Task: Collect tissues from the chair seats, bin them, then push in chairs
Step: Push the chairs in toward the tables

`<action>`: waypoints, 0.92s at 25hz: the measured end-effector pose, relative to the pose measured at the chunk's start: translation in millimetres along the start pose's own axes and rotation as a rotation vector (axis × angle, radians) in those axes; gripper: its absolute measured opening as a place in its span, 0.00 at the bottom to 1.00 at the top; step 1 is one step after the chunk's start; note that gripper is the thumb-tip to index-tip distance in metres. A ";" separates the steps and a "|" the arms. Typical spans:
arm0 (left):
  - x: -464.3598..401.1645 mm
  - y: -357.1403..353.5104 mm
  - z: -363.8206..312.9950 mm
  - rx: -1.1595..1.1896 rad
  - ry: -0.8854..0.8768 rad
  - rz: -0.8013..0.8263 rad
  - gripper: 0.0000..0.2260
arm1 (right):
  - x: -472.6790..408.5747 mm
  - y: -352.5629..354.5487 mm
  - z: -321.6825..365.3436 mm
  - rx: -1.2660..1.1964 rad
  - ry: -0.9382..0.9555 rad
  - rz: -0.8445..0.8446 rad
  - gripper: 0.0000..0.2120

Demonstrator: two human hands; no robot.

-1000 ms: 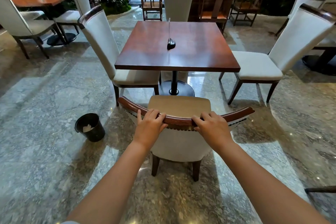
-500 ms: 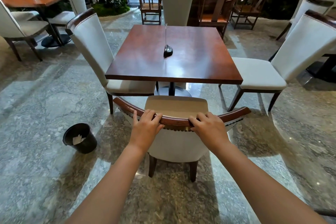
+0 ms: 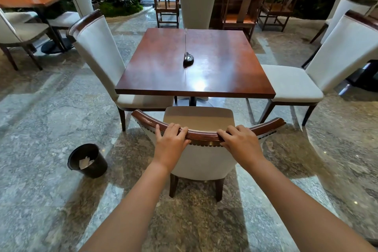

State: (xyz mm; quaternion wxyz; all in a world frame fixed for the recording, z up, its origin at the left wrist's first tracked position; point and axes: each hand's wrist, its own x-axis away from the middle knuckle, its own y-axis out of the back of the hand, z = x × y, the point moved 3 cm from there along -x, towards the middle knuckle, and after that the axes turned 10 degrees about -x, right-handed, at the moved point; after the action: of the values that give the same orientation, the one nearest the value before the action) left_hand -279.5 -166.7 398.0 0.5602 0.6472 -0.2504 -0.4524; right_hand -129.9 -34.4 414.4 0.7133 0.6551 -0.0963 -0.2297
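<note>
The table [image 3: 195, 61] stood ahead, its near edge just over the front of the near chair [image 3: 201, 161], whose seat was bare. That chair looked heavy and stiff, best driven by its wooden top rail. The left hand [image 3: 169, 142] and right hand [image 3: 241, 145] each had a grip curled over that rail. The bin [image 3: 88, 160], holding tissue, sat clear on the left floor.
</note>
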 end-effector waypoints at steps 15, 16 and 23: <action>2.2 -3.2 -2.9 0.059 0.006 0.039 0.16 | 0.4 -0.4 1.8 0.011 -0.049 0.048 0.13; 2.6 -2.1 -3.2 0.059 0.001 0.059 0.16 | -1.3 0.3 3.2 0.007 -0.064 0.068 0.13; 0.7 22.5 -19.5 0.005 -0.106 0.060 0.17 | 28.5 15.5 10.4 -0.059 -0.112 -0.029 0.17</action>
State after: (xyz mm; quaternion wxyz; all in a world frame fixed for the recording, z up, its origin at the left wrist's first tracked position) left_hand -258.2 -163.1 418.5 0.5578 0.6160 -0.3002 -0.4682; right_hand -106.3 -56.1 426.2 0.7224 0.6213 -0.1195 -0.2791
